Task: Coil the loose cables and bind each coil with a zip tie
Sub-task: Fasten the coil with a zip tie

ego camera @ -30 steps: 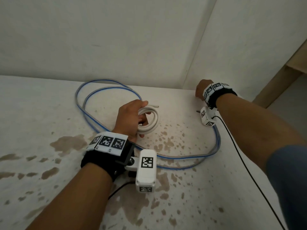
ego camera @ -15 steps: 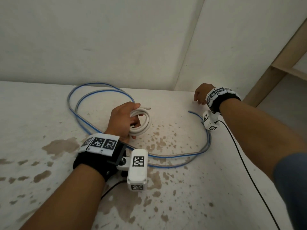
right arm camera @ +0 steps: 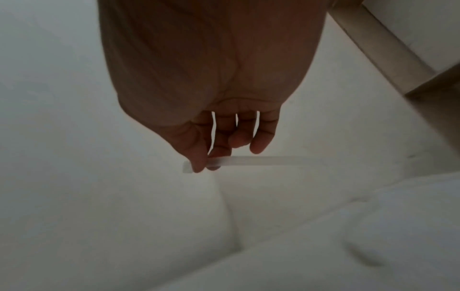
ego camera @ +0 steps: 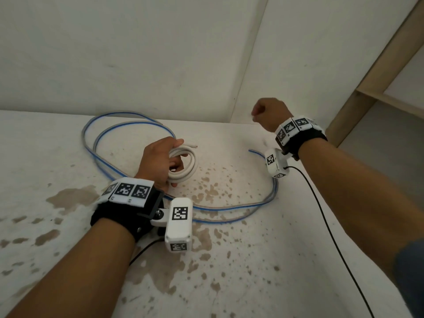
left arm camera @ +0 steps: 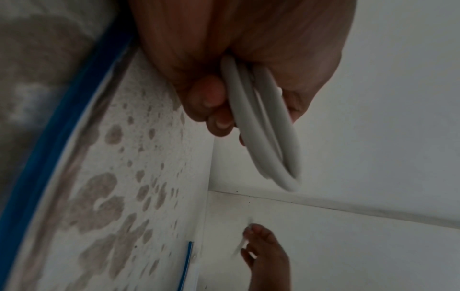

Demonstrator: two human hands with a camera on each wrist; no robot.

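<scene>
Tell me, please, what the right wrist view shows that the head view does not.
Only the right wrist view shows the translucent zip tie clearly, pinched by the right hand. Only the head view shows the left hand gripping the white cable coil and the blue-striped cable loose on the stained table. Both show the right hand raised near the wall corner.

Zip tie (right arm camera: 248,160) blurred, far end indistinct; left hand (ego camera: 160,160) hides coil's (ego camera: 188,166) near side.

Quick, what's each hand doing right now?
Left hand: fingers curled round the white cable coil.
Right hand: pinching a pale zip tie, lifted off the table.
</scene>
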